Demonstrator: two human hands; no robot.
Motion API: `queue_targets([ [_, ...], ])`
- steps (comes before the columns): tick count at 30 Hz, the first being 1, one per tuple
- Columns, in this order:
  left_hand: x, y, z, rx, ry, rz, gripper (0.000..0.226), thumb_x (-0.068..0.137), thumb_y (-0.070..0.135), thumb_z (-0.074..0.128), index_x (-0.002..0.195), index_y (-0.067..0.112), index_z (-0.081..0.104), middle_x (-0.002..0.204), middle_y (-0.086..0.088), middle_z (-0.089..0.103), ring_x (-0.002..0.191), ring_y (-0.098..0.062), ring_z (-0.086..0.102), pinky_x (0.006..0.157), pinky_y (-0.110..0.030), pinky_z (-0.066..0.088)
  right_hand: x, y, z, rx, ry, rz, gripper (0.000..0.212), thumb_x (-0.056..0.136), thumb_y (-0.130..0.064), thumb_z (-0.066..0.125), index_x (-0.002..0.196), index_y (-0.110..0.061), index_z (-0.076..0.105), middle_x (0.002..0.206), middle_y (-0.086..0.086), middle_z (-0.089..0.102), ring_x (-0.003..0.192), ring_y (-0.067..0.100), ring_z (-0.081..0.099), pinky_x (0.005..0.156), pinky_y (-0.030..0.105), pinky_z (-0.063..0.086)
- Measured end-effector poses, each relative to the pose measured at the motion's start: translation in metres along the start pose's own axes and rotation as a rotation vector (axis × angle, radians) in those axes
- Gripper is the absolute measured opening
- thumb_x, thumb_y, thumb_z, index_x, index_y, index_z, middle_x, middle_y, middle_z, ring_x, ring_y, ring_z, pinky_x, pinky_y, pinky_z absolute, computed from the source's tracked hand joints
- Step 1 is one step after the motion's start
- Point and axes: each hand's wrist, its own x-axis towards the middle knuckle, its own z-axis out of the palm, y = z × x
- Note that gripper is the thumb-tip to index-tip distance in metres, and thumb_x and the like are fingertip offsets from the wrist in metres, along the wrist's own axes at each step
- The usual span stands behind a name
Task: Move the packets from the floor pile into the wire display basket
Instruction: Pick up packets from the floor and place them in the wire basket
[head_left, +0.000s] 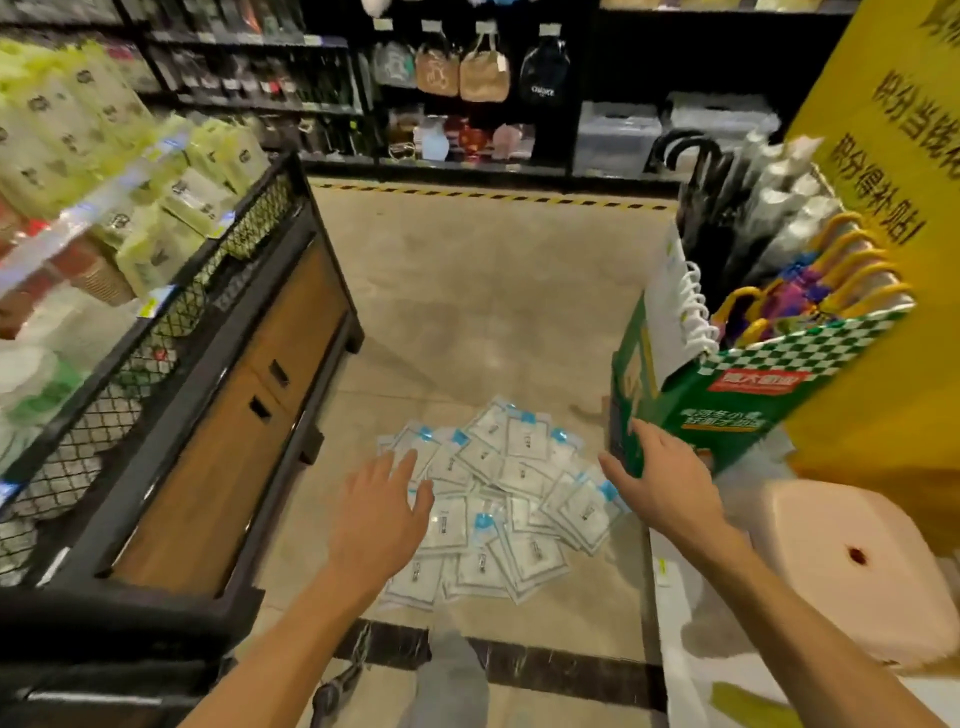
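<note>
A pile of several white packets with blue tabs (511, 493) lies on the tan floor at the centre. My left hand (382, 512) hovers over the pile's left side, fingers straight and spread, holding nothing. My right hand (660, 478) is stretched out over the pile's right edge, fingers extended and empty, close to the green box. The black wire display basket (156, 332) stands to the left on a wooden cabinet and holds several pale green and white packages.
A green checkered box (737, 400) with umbrellas and white bags stands right of the pile. A yellow sign panel (893, 171) rises behind it. A pink stool (852, 566) sits at the lower right. Dark shelves with bags line the back wall.
</note>
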Motion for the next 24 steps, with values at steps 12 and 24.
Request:
queue_targets([
  [12, 0.176, 0.045, 0.054, 0.044, -0.201, 0.24, 0.078, 0.094, 0.059, 0.008, 0.159, 0.025, 0.034, 0.164, -0.004, 0.035, 0.152, -0.023, 0.03, 0.126, -0.046, 0.019, 0.062, 0.048, 0.055, 0.063, -0.026, 0.383, 0.078, 0.097, -0.062, 0.052, 0.157, -0.013, 0.038, 0.161, 0.007, 0.042, 0.149, 0.025, 0.038, 0.119, 0.04, 0.034],
  [24, 0.335, 0.118, 0.273, 0.115, -0.294, 0.416, 0.076, 0.097, 0.059, 0.008, 0.159, 0.023, 0.033, 0.166, -0.005, 0.029, 0.155, -0.024, 0.025, 0.126, -0.046, 0.014, 0.168, 0.174, 0.252, 0.096, -0.001, 0.548, 0.089, 0.097, -0.073, 0.032, 0.159, -0.009, 0.034, 0.165, 0.013, 0.034, 0.153, 0.028, 0.029, 0.125, 0.046, 0.027],
])
